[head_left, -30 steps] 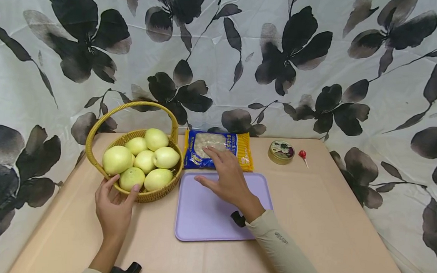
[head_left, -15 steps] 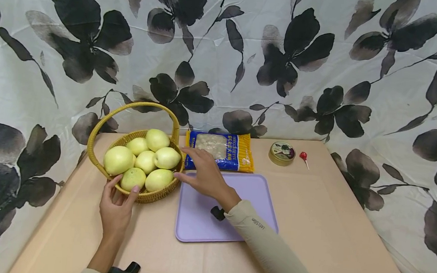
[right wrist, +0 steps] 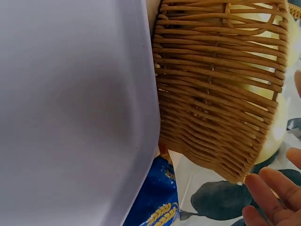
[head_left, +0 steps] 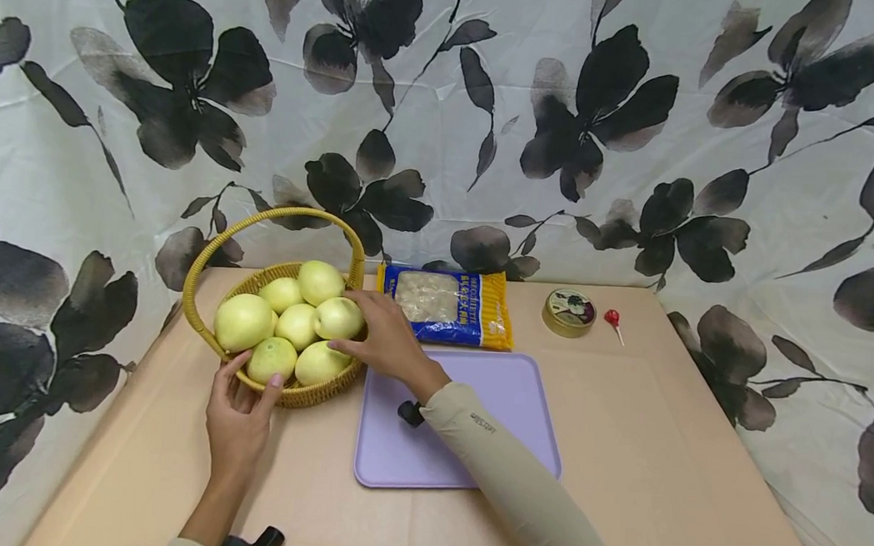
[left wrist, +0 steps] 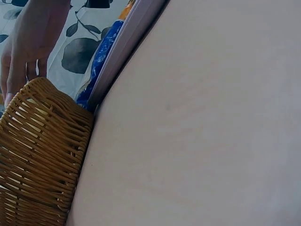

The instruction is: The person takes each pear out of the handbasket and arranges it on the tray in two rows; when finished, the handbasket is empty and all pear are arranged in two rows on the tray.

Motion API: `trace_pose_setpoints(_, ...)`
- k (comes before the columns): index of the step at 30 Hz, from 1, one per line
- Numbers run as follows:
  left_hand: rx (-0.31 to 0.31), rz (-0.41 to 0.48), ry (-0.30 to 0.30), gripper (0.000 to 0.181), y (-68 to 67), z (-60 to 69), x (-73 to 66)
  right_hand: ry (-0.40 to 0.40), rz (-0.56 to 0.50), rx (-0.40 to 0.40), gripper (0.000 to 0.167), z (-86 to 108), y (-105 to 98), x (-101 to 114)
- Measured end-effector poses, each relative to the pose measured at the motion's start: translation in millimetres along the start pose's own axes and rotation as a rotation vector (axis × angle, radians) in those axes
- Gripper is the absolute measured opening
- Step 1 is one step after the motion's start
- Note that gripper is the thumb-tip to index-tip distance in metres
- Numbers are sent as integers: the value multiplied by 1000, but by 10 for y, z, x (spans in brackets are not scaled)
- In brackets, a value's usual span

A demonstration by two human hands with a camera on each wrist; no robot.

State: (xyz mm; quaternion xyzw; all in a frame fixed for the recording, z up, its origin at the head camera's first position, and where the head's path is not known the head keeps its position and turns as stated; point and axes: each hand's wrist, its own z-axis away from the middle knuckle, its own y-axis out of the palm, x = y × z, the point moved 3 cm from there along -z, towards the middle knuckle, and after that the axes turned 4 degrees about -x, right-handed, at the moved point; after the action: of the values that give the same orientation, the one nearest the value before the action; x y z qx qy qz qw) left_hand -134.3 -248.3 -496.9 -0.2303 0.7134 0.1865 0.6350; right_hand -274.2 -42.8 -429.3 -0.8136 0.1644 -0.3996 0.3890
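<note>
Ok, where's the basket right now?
Head view: the basket is on the left part of the table, beside the purple tray, with the left hand at its near rim and the right hand at its right side.

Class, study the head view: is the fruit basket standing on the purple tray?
No, the basket stands on the table, to the left of the purple tray.
</note>
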Motion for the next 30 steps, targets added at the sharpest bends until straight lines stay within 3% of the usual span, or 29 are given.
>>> trace_pose_setpoints(7,7,-1,2,64,4,8,-2,11,77,41,73,-64,102,-2)
trace_pose_setpoints(19,-4,16,12,63,21,27,4,13,140,25,67,-138,174,-8)
trace_pose_setpoints(30,-13,16,26,63,7,19,21,-31,70,-37,66,-133,157,27)
